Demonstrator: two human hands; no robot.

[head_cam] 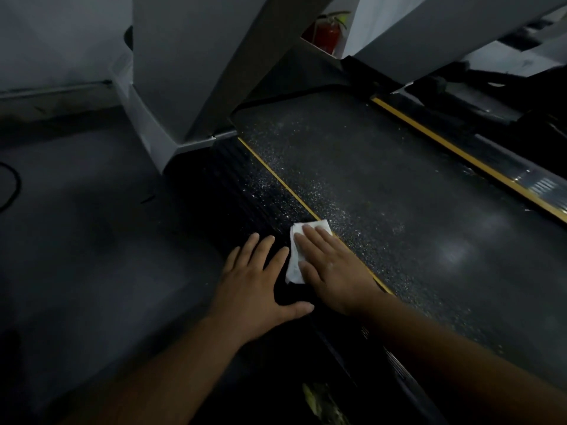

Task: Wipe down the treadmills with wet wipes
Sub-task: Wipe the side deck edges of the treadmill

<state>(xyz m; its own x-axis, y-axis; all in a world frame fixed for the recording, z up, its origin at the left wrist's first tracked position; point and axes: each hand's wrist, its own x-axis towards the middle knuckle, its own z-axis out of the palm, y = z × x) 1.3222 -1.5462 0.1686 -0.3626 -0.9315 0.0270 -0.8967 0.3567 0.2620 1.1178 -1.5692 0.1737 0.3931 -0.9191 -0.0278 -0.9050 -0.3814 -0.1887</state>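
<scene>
A white wet wipe lies flat on the treadmill's black ribbed left side rail, beside the yellow stripe along the speckled running belt. My right hand presses on the wipe with straight fingers, covering most of it. My left hand rests flat on the same rail just left of the wipe, fingers spread, holding nothing.
Grey treadmill uprights rise at the rail's far end. The right side rail with its yellow stripe runs along the belt's other edge. A red fire extinguisher stands behind. Dark floor and a black cable lie to the left.
</scene>
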